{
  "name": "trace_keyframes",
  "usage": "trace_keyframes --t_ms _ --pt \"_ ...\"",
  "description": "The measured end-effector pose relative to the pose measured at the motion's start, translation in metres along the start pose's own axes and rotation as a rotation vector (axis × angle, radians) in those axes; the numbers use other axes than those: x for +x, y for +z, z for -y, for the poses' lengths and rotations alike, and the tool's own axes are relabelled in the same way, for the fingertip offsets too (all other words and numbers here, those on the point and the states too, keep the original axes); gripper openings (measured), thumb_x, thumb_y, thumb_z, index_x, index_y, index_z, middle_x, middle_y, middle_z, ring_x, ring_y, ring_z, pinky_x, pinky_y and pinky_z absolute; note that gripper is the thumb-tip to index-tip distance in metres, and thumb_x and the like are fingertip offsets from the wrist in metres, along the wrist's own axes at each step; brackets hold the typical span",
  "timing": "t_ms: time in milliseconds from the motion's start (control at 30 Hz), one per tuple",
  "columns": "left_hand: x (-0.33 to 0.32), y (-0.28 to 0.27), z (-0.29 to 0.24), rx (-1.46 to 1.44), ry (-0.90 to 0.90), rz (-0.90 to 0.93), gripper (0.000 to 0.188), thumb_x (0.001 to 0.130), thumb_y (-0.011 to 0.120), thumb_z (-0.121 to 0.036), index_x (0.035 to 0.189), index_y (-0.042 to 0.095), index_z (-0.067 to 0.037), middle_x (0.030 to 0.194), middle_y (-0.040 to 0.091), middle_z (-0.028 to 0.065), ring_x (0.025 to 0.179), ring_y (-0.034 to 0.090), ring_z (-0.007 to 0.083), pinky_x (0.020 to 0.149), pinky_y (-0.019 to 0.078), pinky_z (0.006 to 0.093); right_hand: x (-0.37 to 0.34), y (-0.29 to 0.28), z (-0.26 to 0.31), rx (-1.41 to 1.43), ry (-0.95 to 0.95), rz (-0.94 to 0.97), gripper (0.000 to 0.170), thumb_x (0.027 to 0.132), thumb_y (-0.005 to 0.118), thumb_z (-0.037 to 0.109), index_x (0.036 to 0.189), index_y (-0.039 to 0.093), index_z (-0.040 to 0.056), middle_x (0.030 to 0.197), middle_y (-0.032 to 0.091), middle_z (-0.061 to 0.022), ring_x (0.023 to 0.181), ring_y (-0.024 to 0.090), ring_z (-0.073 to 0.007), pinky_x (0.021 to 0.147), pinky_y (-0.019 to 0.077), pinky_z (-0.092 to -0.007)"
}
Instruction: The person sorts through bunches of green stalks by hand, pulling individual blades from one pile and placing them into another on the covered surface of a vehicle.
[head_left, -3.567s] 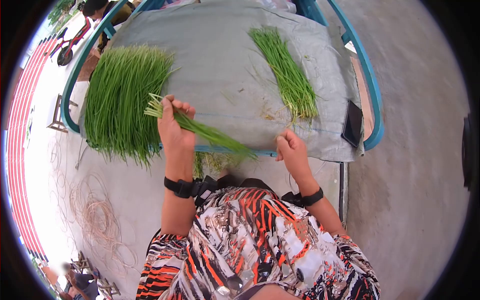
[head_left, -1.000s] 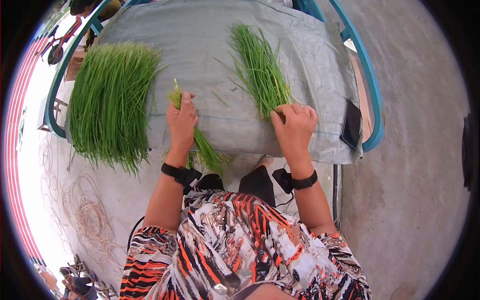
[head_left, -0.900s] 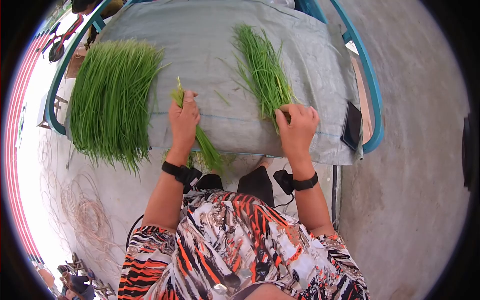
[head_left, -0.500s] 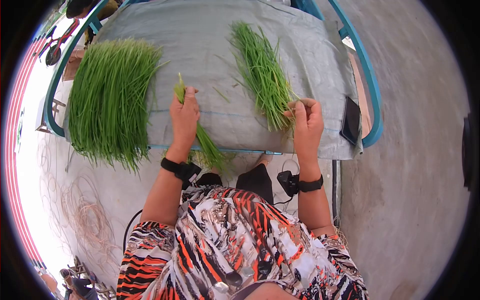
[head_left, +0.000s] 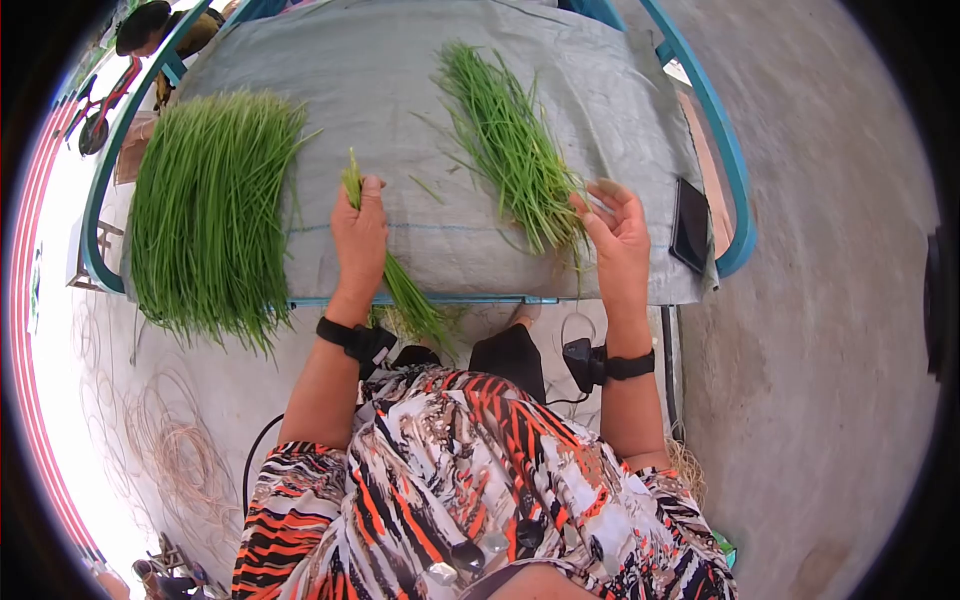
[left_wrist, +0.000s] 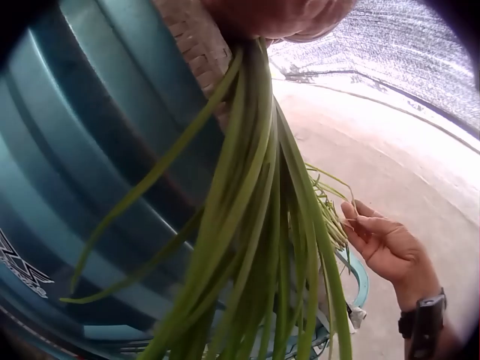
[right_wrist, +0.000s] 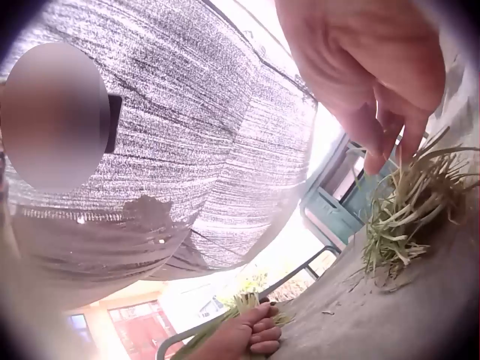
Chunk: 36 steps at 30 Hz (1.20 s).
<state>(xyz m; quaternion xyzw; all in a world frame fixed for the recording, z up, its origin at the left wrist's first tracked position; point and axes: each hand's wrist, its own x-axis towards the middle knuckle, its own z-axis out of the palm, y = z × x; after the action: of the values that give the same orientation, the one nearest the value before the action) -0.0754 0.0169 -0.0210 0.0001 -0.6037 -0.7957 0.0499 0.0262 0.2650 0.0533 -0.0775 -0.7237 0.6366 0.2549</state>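
My left hand (head_left: 360, 235) grips a small bunch of green chives (head_left: 410, 300) around its stems; pale ends stick up above the fist and the leaves hang down past the table edge. In the left wrist view the hanging leaves (left_wrist: 255, 202) fill the middle. My right hand (head_left: 622, 235) is at the lower, pale end of a loose pile of chives (head_left: 510, 150) on the right of the cloth. Its thumb and forefinger pinch at a thin stalk there, the other fingers loosely bent. In the right wrist view the fingertips are right at the pale stalk ends (right_wrist: 412, 210).
A wide, neat row of chives (head_left: 215, 210) lies on the left of the grey cloth (head_left: 370, 90). A black phone (head_left: 689, 225) lies near the right edge, inside the blue frame (head_left: 735, 170). Coiled cord (head_left: 180, 450) is on the floor; another person (head_left: 150, 28) is at upper left.
The left hand turned over from palm-up, its bunch now hanging more steeply. The right hand went from beside the table edge to the right pile, then slid slightly right along its ends.
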Motion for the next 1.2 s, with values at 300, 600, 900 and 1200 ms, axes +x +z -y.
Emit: trace_keyframes --t_ms 300,600,900,1200 --pt "0.000 -0.001 -0.001 0.001 0.017 0.018 0.023 0.098 0.052 -0.028 0.094 0.054 -0.005 0.059 0.037 -0.0069 0.048 0.033 0.0020 0.042 0.0285 0.0202 0.004 -0.016 0.022 -0.362 -0.066 -0.112 0.027 0.085 0.059 -0.001 0.112 0.056 -0.0015 0.097 0.063 -0.0079 0.084 0.062 -0.0145 0.077 0.0488 -0.0258" --pt "-0.018 0.019 -0.030 0.117 0.124 0.091 0.021 0.097 0.053 -0.025 0.096 0.058 -0.005 0.060 0.034 -0.0084 0.050 0.029 0.0008 0.044 0.0247 0.0205 0.007 -0.011 0.048 -0.026 -0.085 0.006 0.020 0.087 0.059 0.004 0.108 0.059 0.0008 0.090 0.060 -0.0029 0.063 0.054 -0.0070 0.057 0.0459 -0.0212" --pt "-0.037 0.043 -0.042 0.303 0.328 0.316 0.014 0.094 0.058 -0.017 0.093 0.061 -0.003 0.070 0.045 -0.0048 0.065 0.037 0.0060 0.058 0.0328 0.0220 -0.017 -0.024 0.036 -0.394 0.124 0.047 0.015 0.088 0.062 0.018 0.095 0.063 0.0049 0.077 0.061 -0.0019 0.061 0.055 -0.0075 0.055 0.0441 -0.0240" --pt "-0.049 0.051 -0.041 0.448 0.321 0.422 0.011 0.086 0.064 -0.010 0.094 0.062 -0.004 0.075 0.049 0.0030 0.068 0.045 0.0157 0.061 0.0386 0.0281 -0.066 -0.009 0.002 -0.858 0.201 0.281 0.018 0.084 0.065 0.023 0.086 0.062 0.0059 0.068 0.062 -0.0072 0.061 0.060 -0.0198 0.056 0.0450 -0.0308"
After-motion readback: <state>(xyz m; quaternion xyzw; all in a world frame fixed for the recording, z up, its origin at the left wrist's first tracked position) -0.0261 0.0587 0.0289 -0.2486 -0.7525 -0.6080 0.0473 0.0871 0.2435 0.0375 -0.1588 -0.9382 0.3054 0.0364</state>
